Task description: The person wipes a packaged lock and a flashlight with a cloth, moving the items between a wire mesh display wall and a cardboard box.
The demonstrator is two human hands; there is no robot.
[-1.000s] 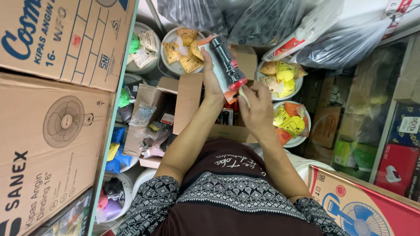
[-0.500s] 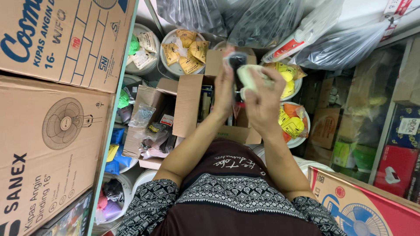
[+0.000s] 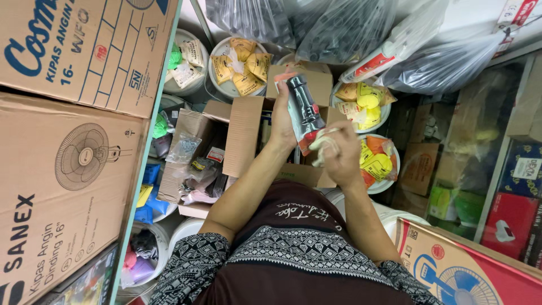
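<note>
Two hands on one thing: my left hand (image 3: 284,121) grips the packaged black fitting (image 3: 304,110), now upright again after tilting end-on, while my right hand (image 3: 339,152) clenches a pale cloth (image 3: 322,144) against its lower end. Open cardboard box (image 3: 243,141) below; stacked cartons (image 3: 73,169) crowd my left, leaving little room.

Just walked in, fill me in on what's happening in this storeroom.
A person stands among stacked cardboard boxes and tubs of packets. The left hand holds up a black item in clear packaging, above an open carton. The right hand presses a pale cloth against the lower end of that package. White tubs with yellow and orange packets sit just beyond the hands, and plastic bags hang above.
</note>
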